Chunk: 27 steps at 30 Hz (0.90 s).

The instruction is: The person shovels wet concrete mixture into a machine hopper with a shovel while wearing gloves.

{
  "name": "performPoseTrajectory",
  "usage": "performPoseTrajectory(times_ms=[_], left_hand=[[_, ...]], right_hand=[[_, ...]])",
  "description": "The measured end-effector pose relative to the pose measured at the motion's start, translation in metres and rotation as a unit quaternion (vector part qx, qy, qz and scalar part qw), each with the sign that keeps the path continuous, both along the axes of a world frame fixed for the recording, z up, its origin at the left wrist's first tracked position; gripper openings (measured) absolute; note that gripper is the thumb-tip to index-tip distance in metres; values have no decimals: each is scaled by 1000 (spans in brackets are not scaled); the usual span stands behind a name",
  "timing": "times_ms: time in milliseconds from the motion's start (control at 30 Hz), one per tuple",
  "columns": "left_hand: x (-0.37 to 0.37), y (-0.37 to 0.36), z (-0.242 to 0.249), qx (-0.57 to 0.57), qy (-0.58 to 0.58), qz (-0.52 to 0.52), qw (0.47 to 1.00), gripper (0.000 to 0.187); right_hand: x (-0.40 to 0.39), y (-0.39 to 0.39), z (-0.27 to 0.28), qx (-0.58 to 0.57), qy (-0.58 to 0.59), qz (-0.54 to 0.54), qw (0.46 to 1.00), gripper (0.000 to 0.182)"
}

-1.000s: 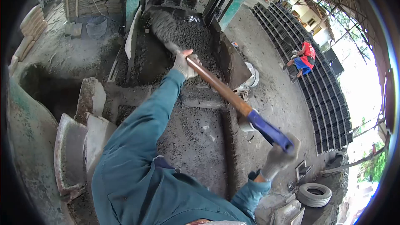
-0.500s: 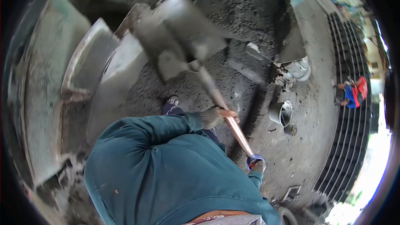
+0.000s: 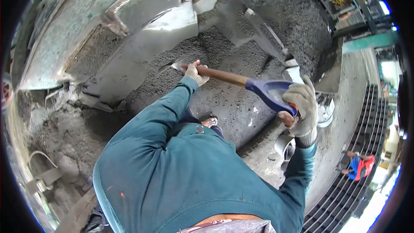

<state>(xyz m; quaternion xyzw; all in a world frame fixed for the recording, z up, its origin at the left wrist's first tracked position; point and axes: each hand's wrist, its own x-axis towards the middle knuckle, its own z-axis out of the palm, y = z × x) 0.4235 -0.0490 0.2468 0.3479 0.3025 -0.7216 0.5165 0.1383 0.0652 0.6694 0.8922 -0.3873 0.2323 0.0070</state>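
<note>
My left hand [image 3: 197, 74], in a pale work glove with bare fingertips, is closed around the brown shaft of a shovel [image 3: 224, 77]. At the other end, my right hand [image 3: 303, 108], gloved too, grips the blue D-shaped handle. The shaft runs nearly level across the view, with the handle end nearer to me. Little of the blade shows: a shiny part lies to the left of my left hand, low at the dark, wet-looking mortar mix [image 3: 185, 54]. My feet are below the shaft.
Broken slabs [image 3: 170, 26] lean at the upper left. A grey bucket [image 3: 284, 144] and a motor [image 3: 325, 110] stand at the right. More grey mix [image 3: 302, 26] is heaped at the back. A person in red [image 3: 364, 166] is by the dark grating at far right.
The shovel has swung from a raised blade at the upper centre to a blade low at the left. My right hand has come up and forward with the handle. The view has turned left.
</note>
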Motion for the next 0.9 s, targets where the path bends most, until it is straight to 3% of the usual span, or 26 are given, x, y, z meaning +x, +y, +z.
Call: performPoseTrajectory(times_ms=[67,233,300,400,433,500,533,567,600,700,800,900], left_hand=[[17,-12,52,-44,28,21,998,21],[80,-47,128,-165,65,95,980,20],[110,-51,167,-143,56,111,982,17],[148,-53,173,-176,24,97,979,18],[159,-52,167,-192,6,89,977,18],[172,-32,94,-179,-117,20,977,23],[177,-24,56,-175,-179,-18,968,26],[170,-3,32,-132,-197,-34,971,26],[165,15,14,-92,-217,-50,971,28],[147,44,-31,-9,-124,-125,984,21],[86,97,-92,-60,-120,31,990,19],[27,147,-152,35,-141,-116,983,15]], right_hand=[[50,-28,19,-1,-18,58,998,50],[174,-76,42,-56,-30,160,985,49],[217,-91,49,-80,-30,188,979,48],[271,-113,41,-6,57,153,987,48],[293,-126,28,-17,38,202,979,49],[327,-136,-61,63,55,145,986,50],[349,-131,-105,148,214,76,962,48],[346,-127,-166,217,154,139,954,47],[341,-114,-189,223,174,157,946,47],[301,-60,-233,222,178,122,951,46],[243,-6,-246,327,206,136,912,43],[168,66,-270,391,214,151,882,43]])
